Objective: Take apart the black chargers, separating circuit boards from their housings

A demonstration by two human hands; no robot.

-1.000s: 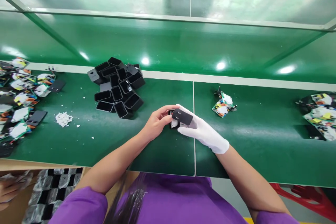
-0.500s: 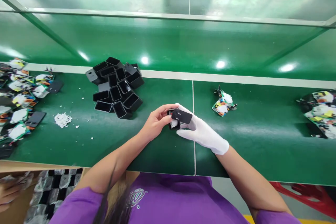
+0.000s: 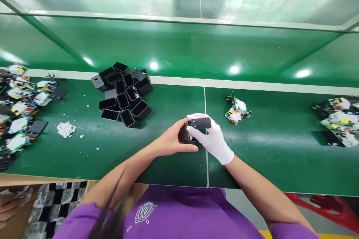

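Note:
My bare left hand [image 3: 171, 140] is wrapped round a black plastic housing [image 3: 183, 134], with the thumb stretched along its near side. My white-gloved right hand [image 3: 213, 137] pinches a flat black end cover [image 3: 201, 123] between thumb and fingers, over the housing's open end. A bit of white shows inside below the cover; most of the inside is hidden by the fingers. To the left stands a cluster of open black housings [image 3: 123, 101]. Right of my hands lie a few circuit boards [image 3: 237, 111] with white and yellow parts.
Circuit boards with black covers [image 3: 21, 114] are heaped at the far left, and more boards [image 3: 342, 119] at the far right. A small pile of white bits [image 3: 66, 129] lies on the green table [image 3: 112, 164]. Someone else's hand [image 3: 7, 209] shows by a box at lower left.
My right hand has shifted its grip, now with the thumb on the cover. My left hand has moved from a fingertip hold to a wider grasp round the housing.

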